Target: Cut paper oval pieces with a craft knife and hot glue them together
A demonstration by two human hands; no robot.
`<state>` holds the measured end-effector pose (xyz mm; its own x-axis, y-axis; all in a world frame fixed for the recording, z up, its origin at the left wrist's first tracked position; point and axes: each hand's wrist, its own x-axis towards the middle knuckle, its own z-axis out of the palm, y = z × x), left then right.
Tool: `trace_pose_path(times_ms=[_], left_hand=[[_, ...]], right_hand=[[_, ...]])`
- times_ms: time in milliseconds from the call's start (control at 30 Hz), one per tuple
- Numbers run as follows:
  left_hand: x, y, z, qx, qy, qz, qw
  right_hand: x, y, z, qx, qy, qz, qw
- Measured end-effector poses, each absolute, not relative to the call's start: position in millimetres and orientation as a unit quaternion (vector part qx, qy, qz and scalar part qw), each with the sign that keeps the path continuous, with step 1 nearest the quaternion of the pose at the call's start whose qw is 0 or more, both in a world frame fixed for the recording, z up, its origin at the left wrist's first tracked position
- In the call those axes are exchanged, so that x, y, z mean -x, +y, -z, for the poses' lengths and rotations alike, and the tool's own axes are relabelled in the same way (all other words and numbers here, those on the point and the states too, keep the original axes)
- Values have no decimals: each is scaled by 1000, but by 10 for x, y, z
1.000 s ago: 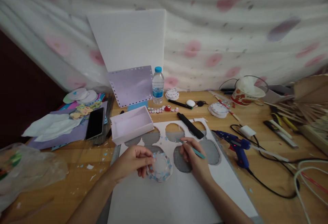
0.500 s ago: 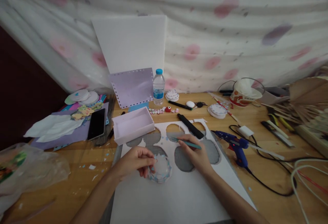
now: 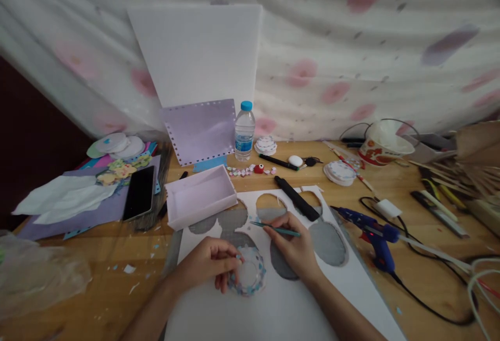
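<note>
Holding the disc point(image 3: 249, 273) on the white sheet point(image 3: 281, 304) near the table's front edge, your left hand point(image 3: 209, 265) has its fingers curled onto the rim. Your right hand point(image 3: 295, 247) pinches the teal tool point(image 3: 275, 229), tip clear of the disc. Keep the disc flat and guide the tip slowly.

A bead-edged disc point(image 3: 248, 273) is gripped by the left hand point(image 3: 209, 263); teal tweezers point(image 3: 274, 228) are held by the right hand point(image 3: 295, 250) above the white sheet point(image 3: 281, 304).
</note>
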<state>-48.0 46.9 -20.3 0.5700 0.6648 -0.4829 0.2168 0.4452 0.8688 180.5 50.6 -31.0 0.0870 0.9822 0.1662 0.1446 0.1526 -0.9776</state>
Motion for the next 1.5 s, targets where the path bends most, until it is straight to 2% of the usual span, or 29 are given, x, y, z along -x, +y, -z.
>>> trace_pose_path(times_ms=[900, 1100, 1400, 1500], left_hand=[[449, 440, 189, -449, 432, -221, 750], [404, 424, 200, -480, 449, -202, 726], [419, 423, 195, -485, 438, -203, 729], [437, 430, 178, -481, 426, -212, 736]], right_hand=[[-1836, 483, 362, 505, -573, -330, 554], [-1822, 462, 366, 501, -585, -332, 545], [-1831, 446, 419, 522, -639, -296, 481], [-1829, 443, 394, 520, -630, -301, 492]])
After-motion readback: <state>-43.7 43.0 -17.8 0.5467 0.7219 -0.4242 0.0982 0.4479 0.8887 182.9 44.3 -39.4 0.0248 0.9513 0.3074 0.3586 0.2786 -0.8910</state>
